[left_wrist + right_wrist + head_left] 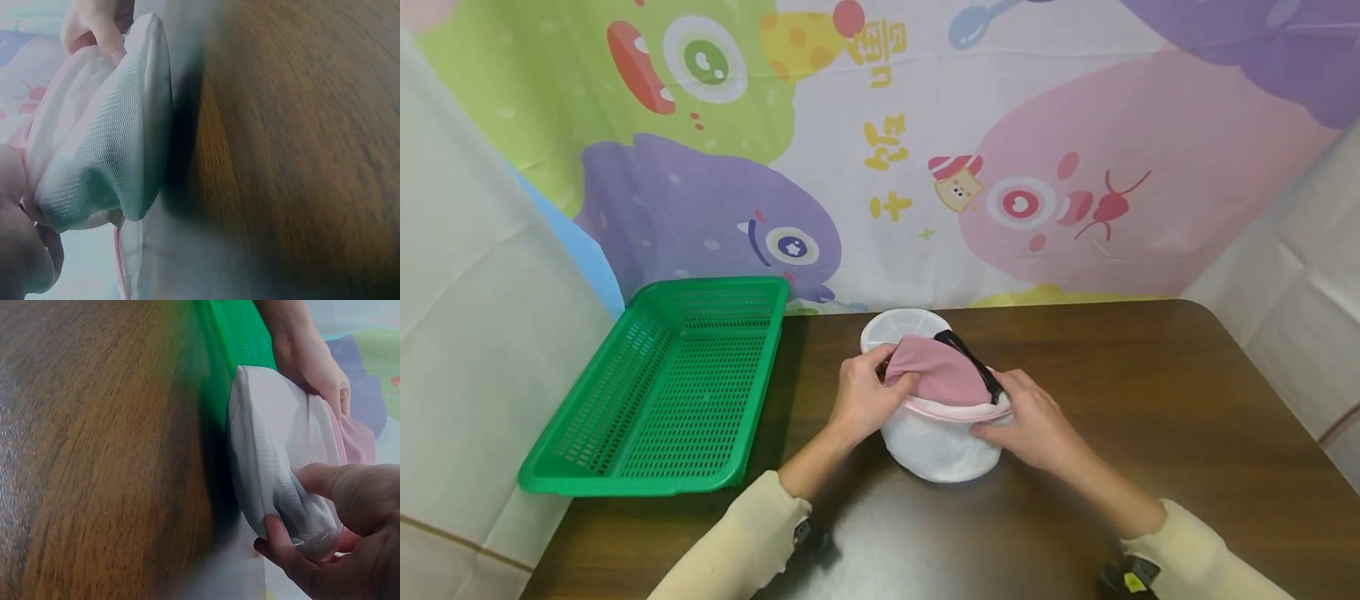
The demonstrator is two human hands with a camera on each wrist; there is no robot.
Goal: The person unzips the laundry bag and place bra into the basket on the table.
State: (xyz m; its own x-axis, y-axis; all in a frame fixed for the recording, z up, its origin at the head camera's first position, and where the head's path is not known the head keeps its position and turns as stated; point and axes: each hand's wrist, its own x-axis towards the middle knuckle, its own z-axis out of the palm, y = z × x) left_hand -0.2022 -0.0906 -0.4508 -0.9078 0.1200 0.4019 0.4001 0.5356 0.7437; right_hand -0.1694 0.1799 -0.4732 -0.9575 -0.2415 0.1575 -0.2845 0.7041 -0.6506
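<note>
A white mesh laundry bag (942, 450) with pink trim stands on the table, its round lid (904, 322) folded back behind the mouth. Out of the mouth bulges a pink cloth piece (942, 371) with a smooth curved face and a black strap (972, 360) along its right side. My left hand (867, 393) pinches the pink cloth at the bag's left rim, thumb in front. At the right rim, my right hand (1036, 423) grips the bag's side, thumb outside. The right wrist view shows the mesh wall (281, 444) dented by my right fingers. The cloth's lower part is hidden inside.
To the left sits a green plastic basket (767, 367) with slotted sides and floor. Brown wood tabletop (1120, 375) spreads around the bag. A printed cartoon curtain (895, 250) hangs along the back edge, with white cloth walls (482, 275) on both sides.
</note>
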